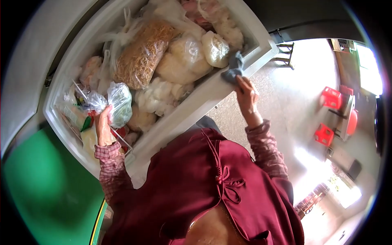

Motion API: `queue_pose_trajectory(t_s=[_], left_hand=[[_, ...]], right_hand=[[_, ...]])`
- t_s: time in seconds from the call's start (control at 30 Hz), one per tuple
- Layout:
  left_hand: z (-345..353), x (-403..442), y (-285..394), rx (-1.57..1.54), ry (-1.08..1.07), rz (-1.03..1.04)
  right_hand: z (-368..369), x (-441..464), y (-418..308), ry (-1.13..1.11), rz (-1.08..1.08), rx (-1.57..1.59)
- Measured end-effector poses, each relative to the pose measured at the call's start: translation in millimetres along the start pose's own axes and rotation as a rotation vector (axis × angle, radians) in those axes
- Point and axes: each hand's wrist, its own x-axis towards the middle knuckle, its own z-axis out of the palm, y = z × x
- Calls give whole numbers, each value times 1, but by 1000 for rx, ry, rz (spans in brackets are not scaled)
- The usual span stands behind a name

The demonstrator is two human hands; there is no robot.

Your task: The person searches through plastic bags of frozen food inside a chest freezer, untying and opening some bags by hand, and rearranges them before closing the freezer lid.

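A white chest freezer (261, 57) stands open before me, full of plastic bags. My left hand (104, 124) reaches inside, its fingers closed at a clear plastic bag (120, 105) with pale green contents. My right hand (247, 100) pinches a dark grey cloth (232, 74) against the freezer's right rim. Beyond my left hand lies a bag of brown, noodle-like strands (143, 53). Beside that sits a bag of pale, rounded contents (183, 57), and a smaller white bag (215, 49) is near the cloth. What lies beneath the top bags is hidden.
The raised freezer lid (36, 53) is at the left. Below it is a green surface (45, 183) with a yellow-edged line. Red stools (331, 98) stand around a table at the far right. A dark stand (286, 56) is on the floor past the freezer.
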Motion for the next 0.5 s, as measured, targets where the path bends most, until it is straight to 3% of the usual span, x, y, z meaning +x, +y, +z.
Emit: queue_pose_trajectory(t_s=[0.1,0.2,0.23,0.27,0.33,0.37,0.43,0.5], left_hand=[[3,-11,12,20,-36,21],[2,-20,30,-10,-42,3],[4,-26,40,-43,-52,2],[5,-31,48,-77,-58,0],[5,-32,61,-75,-102,-23],[11,-37,68,-74,-122,-17],[30,-49,87,-71,-140,37],[51,-42,100,-54,-179,74]], right_hand=[[-4,-1,-9,-68,147,75],[-10,11,26,-101,628,781],[-30,21,27,-103,725,1178],[-38,25,46,-87,786,1375],[-51,14,101,-62,747,1779],[-71,11,102,77,862,1840],[-115,3,96,19,675,2261],[-137,2,75,286,718,1816]])
